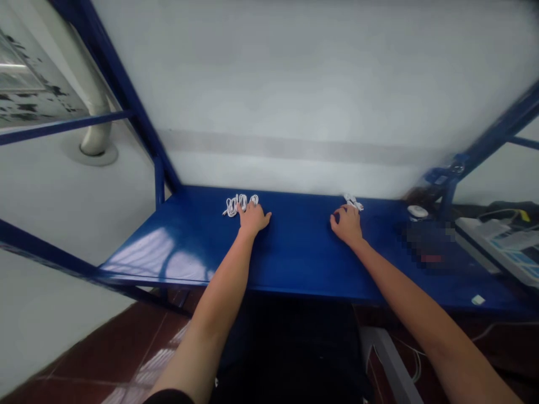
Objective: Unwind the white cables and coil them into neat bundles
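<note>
- Well, the left white cable coil [240, 205] and the right white cable coil [352, 202] both lay on the blue worktop [303, 247], neither lifted.
- Left hand [252, 220]: its fingers [243, 210] lay part-open, tips touching that coil's near edge, seemingly not gripping.
- Right hand [346, 225]: its fingers [342, 211] curved against the other coil's near end; the view was too poor to tell any hold.

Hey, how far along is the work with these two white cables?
Already looped: the white cable under the left hand, on the blue metal bench. In hand: a smaller, bunched second white cable at the right hand. What is left can't be told from this view.
</note>
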A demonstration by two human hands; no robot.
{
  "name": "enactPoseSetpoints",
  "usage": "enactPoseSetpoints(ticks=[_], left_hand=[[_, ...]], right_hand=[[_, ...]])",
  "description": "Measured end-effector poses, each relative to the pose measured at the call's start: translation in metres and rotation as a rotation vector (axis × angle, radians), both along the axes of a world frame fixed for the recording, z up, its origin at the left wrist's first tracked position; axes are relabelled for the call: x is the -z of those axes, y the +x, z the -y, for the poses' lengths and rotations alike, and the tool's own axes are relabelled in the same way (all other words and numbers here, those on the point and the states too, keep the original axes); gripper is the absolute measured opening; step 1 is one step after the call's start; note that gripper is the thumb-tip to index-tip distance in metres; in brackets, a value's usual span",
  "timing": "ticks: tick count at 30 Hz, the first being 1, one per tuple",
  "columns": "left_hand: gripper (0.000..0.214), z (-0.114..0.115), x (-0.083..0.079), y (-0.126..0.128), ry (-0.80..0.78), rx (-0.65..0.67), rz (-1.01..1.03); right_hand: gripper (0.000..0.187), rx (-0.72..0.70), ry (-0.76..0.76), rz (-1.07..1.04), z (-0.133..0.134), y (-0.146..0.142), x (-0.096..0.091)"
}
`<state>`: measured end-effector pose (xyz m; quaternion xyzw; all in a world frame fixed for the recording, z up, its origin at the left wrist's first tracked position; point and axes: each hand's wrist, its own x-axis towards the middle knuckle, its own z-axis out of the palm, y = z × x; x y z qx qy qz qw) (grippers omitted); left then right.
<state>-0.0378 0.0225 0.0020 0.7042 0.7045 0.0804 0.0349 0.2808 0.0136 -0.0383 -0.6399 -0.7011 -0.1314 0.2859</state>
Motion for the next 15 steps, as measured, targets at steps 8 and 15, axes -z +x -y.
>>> enactPoseSetpoints(ticks=[8,15], left_hand=[[0.052,0.010,0.002,0.026,-0.035,0.241,0.099],[0.047,0.033,-0.003,0.056,-0.016,0.462,0.222]], right_hand=[[0.020,-0.042,0.039,0.046,-0.002,0.000,0.003],[0.018,-0.163,0.012,0.107,0.005,-0.013,-0.006]])
